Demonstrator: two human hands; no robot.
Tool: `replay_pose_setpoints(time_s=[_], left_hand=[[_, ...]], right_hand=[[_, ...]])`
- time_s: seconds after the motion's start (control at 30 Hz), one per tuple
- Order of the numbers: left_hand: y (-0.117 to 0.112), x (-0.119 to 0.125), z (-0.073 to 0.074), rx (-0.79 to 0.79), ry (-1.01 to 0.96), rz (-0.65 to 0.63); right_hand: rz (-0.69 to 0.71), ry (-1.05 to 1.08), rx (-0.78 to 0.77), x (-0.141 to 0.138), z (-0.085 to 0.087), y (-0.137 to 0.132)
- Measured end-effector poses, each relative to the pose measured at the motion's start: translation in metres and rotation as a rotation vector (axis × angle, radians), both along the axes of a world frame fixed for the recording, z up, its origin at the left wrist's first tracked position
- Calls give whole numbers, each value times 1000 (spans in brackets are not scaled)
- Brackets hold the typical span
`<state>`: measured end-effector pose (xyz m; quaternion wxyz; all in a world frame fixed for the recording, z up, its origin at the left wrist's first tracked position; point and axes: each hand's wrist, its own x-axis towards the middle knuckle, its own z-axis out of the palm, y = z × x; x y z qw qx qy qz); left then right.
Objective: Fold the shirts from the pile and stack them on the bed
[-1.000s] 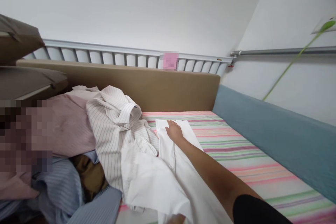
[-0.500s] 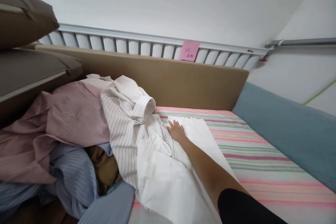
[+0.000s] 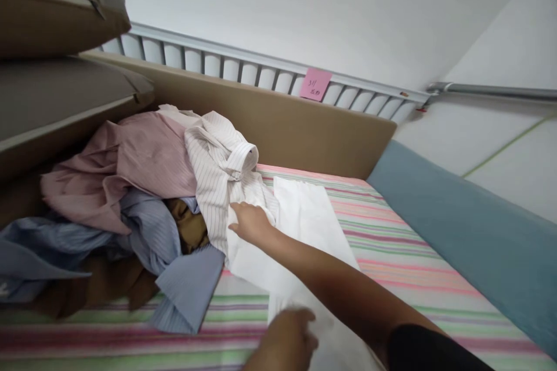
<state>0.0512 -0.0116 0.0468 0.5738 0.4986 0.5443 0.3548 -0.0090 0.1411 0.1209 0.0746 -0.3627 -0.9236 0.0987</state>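
Note:
A plain white garment (image 3: 311,217) lies lengthwise on the striped sheet, its lower part loosely rumpled. At its left edge my right hand (image 3: 250,223) pinches the white fabric, fingers bent and thumb beneath. My left hand (image 3: 285,339), blurred by motion, is low in the view with its fingers curled on the near part of the same garment. A white shirt with dark pinstripes (image 3: 209,168) lies crumpled just beyond my right hand, its collar or cuff rolled up. The white garment's nearest end runs out of view behind my arms.
Left of the pinstriped shirt is a heap: a pink shirt (image 3: 150,153), blue striped cloth (image 3: 150,229) and brown cloth (image 3: 189,223). Brown cushions (image 3: 65,98) are stacked at far left. A beige board (image 3: 304,127), white radiator (image 3: 209,64) with pink note (image 3: 315,83), and blue panel (image 3: 456,226) border the sheet.
My right hand has moved left from the garment's far end to its left edge, now closed. My left hand has come into view at the bottom. The view has shifted.

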Motion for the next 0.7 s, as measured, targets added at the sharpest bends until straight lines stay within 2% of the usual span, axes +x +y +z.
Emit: replay_pose_setpoints(time_s=[0.1,0.17,0.23,0.3,0.37,0.43,0.5,0.53,0.57,0.63,0.7], left_hand=[[-2,1,5,-20,60,-88],[-1,-1,5,-57,80,-141],[0,-3,3,-84,74,-168],[2,-5,-1,-94,42,-186],[4,-5,-5,-107,18,-201],[6,-4,-8,-108,26,-209],[6,-2,-7,-98,35,-220],[7,-3,-6,-87,27,-223],[7,-4,-4,-77,12,-220],[8,-12,1,-52,-6,-172],[9,-26,5,27,76,-29]], right_hand=[[-27,36,-66,-4,6,1],[-46,102,-109,16,27,9],[-60,171,-155,58,54,17],[-83,301,-254,117,74,24],[-176,686,-497,185,76,28],[-421,968,-610,247,57,29],[-778,1079,-693,297,24,25],[-904,1093,-712,316,7,21],[-1002,1100,-728,331,-10,16],[-1109,1119,-743,351,-37,6],[-1166,1157,-758,363,-52,-1]])
